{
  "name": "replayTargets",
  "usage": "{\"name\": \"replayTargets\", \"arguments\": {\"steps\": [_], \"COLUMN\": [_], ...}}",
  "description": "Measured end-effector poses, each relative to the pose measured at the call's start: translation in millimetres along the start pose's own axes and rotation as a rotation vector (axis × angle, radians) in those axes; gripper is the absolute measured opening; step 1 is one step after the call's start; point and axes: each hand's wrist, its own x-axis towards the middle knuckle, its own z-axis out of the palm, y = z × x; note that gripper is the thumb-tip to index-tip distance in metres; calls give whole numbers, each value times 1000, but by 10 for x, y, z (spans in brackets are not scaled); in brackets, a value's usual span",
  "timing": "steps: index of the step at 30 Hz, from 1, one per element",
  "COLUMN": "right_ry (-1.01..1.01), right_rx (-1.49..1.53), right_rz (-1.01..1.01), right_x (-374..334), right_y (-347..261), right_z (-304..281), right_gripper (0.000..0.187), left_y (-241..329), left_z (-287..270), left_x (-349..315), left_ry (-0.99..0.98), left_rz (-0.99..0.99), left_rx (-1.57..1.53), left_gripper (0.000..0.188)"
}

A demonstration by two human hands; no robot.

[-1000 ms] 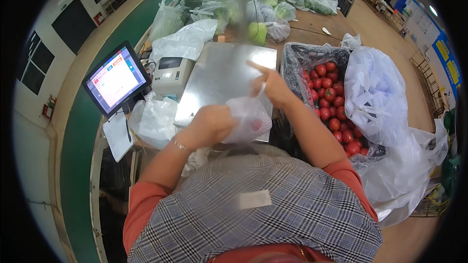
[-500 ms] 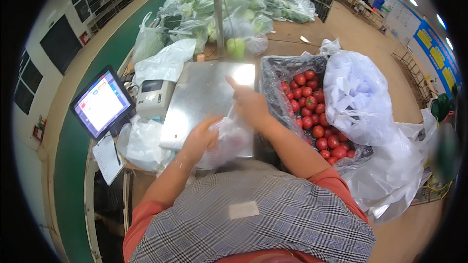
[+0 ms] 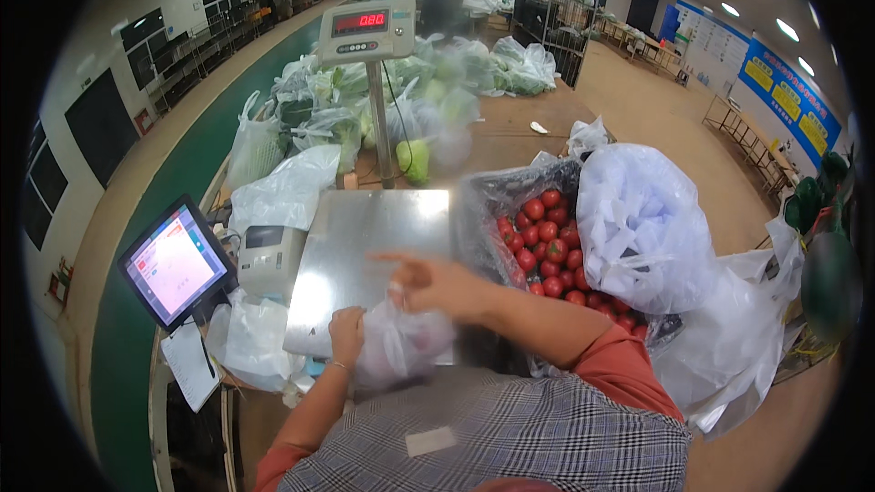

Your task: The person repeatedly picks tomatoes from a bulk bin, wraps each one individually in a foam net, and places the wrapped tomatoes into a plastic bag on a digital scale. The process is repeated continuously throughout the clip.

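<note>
A thin white plastic bag (image 3: 406, 346) with blurred reddish round things inside rests at the near edge of the steel scale platform (image 3: 365, 228). Above it, my right hand (image 3: 428, 287) grips the bag's gathered top, its index finger stretched out to the left. My left hand (image 3: 346, 335) is closed at the bag's left edge; its fingertips are partly hidden. To the right stands a crate (image 3: 483, 210) lined with clear plastic and holding many red tomatoes (image 3: 551, 246). The scale's display head (image 3: 367, 29), with lit red digits, rises on a post beyond the platform.
At left are a touch screen monitor (image 3: 175, 260), a label printer (image 3: 269, 260) and a notepad (image 3: 190, 364) with a pen. Bagged green vegetables (image 3: 346, 100) pile up behind the scale. A large bundle of white plastic bags (image 3: 643, 219) covers the crate's right side.
The view has tilted up, showing more of the room. My left hand has closed beside the bag, and my right hand's pointing finger has swung toward the left. The scale's digits have changed.
</note>
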Motion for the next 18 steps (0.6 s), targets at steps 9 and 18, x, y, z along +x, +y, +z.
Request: {"name": "replayTargets", "arguments": {"steps": [9, 18], "right_ry": [764, 965], "right_rx": [-171, -673], "right_rz": [-545, 70], "right_x": [1014, 1957], "right_y": [-1351, -920], "right_z": [-2245, -4663], "right_gripper": [57, 62], "left_y": [409, 405], "left_z": [-54, -19], "left_x": [71, 57], "left_ry": [-34, -104], "left_rz": [29, -42], "left_rx": [175, 217], "left_gripper": [28, 30]}}
